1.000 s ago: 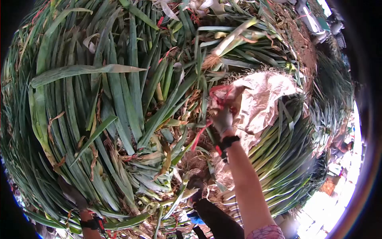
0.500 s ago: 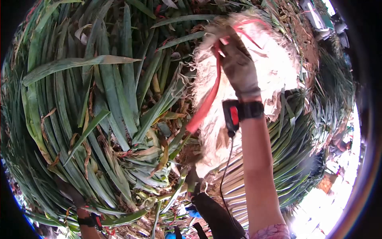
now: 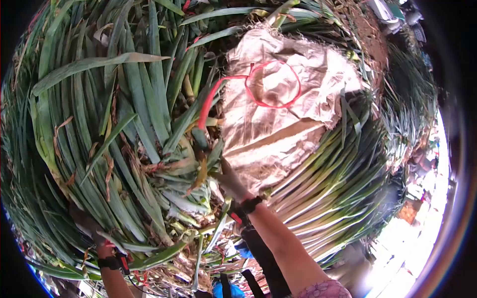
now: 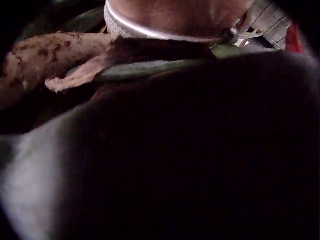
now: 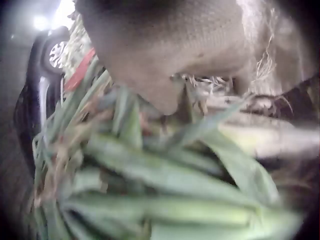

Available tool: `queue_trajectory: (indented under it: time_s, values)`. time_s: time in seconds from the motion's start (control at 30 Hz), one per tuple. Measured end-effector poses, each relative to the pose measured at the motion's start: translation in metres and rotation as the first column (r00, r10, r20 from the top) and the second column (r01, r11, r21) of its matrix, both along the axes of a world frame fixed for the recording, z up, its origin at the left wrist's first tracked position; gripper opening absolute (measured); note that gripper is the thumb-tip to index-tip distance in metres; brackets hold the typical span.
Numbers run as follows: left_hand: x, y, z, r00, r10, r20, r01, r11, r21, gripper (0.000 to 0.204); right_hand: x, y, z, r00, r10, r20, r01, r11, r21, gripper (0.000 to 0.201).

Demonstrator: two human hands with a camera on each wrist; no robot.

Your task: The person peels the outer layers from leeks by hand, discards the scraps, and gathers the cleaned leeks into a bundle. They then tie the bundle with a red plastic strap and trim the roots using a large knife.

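Observation:
In the head view my gloved right hand [image 3: 232, 183] is at the lower left edge of a tan sack cloth [image 3: 298, 107], beside green onion leaves [image 3: 184, 198]. The right wrist view has that glove [image 5: 170, 55] close over the leaves [image 5: 165, 175], its fingers apart. A red plastic tie [image 3: 211, 99] lies on the cloth, looped at one end, with its tail hanging to the left. At lower left, my gloved left hand [image 3: 85, 222] is among long green onions [image 3: 134, 198], its fingers hidden by leaves. Darkness fills most of the left wrist view.
A fanned bundle of green onions [image 3: 318, 198] lies to the right, partly under the cloth. More green onions [image 3: 417, 94] lie at the far right. My dark-clad leg [image 3: 268, 263] shows at the bottom. A car [image 5: 42, 90] stands at left in the right wrist view.
My right hand moved up over the cloth with the red tie, then let it go there and came back down left to the onion leaves. The cloth now lies flatter. My left hand stays in place.

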State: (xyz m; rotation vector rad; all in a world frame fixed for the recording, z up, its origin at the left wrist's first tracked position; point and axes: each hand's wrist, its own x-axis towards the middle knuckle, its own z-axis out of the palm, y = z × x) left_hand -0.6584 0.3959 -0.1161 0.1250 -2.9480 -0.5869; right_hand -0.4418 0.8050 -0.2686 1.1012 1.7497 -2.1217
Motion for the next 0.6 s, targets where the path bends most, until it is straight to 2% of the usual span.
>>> queue_trajectory:
  time_s: [0.03, 0.07, 0.1, 0.17, 0.23, 0.27, 0.3, 0.33, 0.37, 0.4, 0.43, 0.47, 0.5, 0.53, 0.57, 0.6]
  values:
    - [-0.006, 0.003, -0.004, 1.0, -0.004, -0.005, 0.004, 1.0, 0.007, 0.041, 0.004, -0.006, 0.02, 0.999, 0.016, -0.042, -0.011, 0.995, 0.102, 0.07]
    - [-0.01, 0.005, -0.006, 1.0, -0.012, -0.012, 0.012, 1.0, 0.01, 0.041, 0.011, -0.002, 0.054, 0.983, 0.094, 0.16, -0.109, 0.99, 0.086, 0.069]
    - [-0.016, 0.008, -0.009, 1.0, -0.023, -0.017, 0.024, 1.0, 0.017, 0.041, 0.033, -0.005, 0.066, 0.99, 0.015, 0.142, -0.011, 1.0, -0.03, 0.069]
    - [-0.023, 0.016, -0.012, 0.999, -0.029, -0.033, 0.03, 0.999, 0.034, 0.041, 0.086, -0.007, 0.084, 0.968, 0.031, 0.25, -0.054, 0.995, 0.087, 0.063]
    - [-0.024, 0.034, -0.005, 0.999, 0.03, -0.02, -0.028, 0.996, 0.081, 0.043, 0.126, -0.005, 0.132, 0.874, 0.049, 0.484, -0.13, 0.982, 0.135, 0.056]
    - [-0.028, 0.032, -0.01, 0.997, 0.078, -0.004, -0.078, 0.997, -0.003, 0.045, 0.166, -0.01, 0.134, 0.91, 0.018, 0.415, -0.09, 0.984, 0.154, 0.054]
    - [-0.031, 0.028, -0.015, 0.998, 0.047, -0.03, -0.048, 0.998, -0.03, 0.046, 0.211, -0.018, 0.136, 0.94, -0.012, 0.342, -0.049, 0.984, 0.17, 0.052]
    - [-0.034, 0.022, -0.015, 0.998, 0.045, -0.044, -0.046, 0.999, -0.017, 0.046, 0.238, -0.023, 0.16, 0.898, 0.069, 0.434, -0.199, 0.944, 0.262, 0.05]
    - [-0.036, 0.014, -0.012, 0.996, -0.089, -0.018, 0.09, 0.992, 0.089, 0.046, 0.265, -0.028, 0.184, 0.837, 0.135, 0.53, -0.352, 0.875, 0.332, 0.049]
    - [-0.043, 0.007, 0.0, 0.975, -0.223, -0.009, 0.221, 0.956, 0.194, 0.046, 0.301, -0.037, 0.206, 0.833, 0.179, 0.523, -0.407, 0.839, 0.361, 0.046]
    - [-0.023, 0.041, 0.082, 0.941, -0.063, 0.331, -0.118, 0.858, 0.499, 0.042, 0.329, -0.046, 0.225, 0.828, 0.22, 0.516, -0.459, 0.795, 0.397, 0.043]
    - [-0.01, 0.039, 0.114, 0.945, -0.118, 0.304, -0.115, 0.752, 0.649, 0.038, 0.341, -0.059, 0.252, 0.761, 0.211, 0.613, -0.502, 0.79, 0.352, 0.038]
    - [0.004, 0.03, 0.142, 0.949, -0.17, 0.265, -0.105, 0.623, 0.775, 0.036, 0.375, -0.069, 0.26, 0.71, 0.298, 0.639, -0.63, 0.675, 0.385, 0.036]
    - [0.031, 0.029, 0.183, 0.95, -0.182, 0.255, -0.083, 0.64, 0.764, 0.034, 0.411, -0.079, 0.268, 0.649, 0.365, 0.667, -0.733, 0.537, 0.419, 0.035]
    - [0.05, 0.019, 0.219, 0.95, -0.196, 0.241, -0.055, 0.657, 0.751, 0.034, 0.446, -0.096, 0.267, 0.654, 0.337, 0.677, -0.727, 0.528, 0.44, 0.036]
    - [0.065, -0.009, 0.222, 0.951, -0.29, 0.108, 0.108, 0.639, 0.762, 0.035, 0.48, -0.113, 0.266, 0.66, 0.308, 0.686, -0.721, 0.518, 0.461, 0.038]
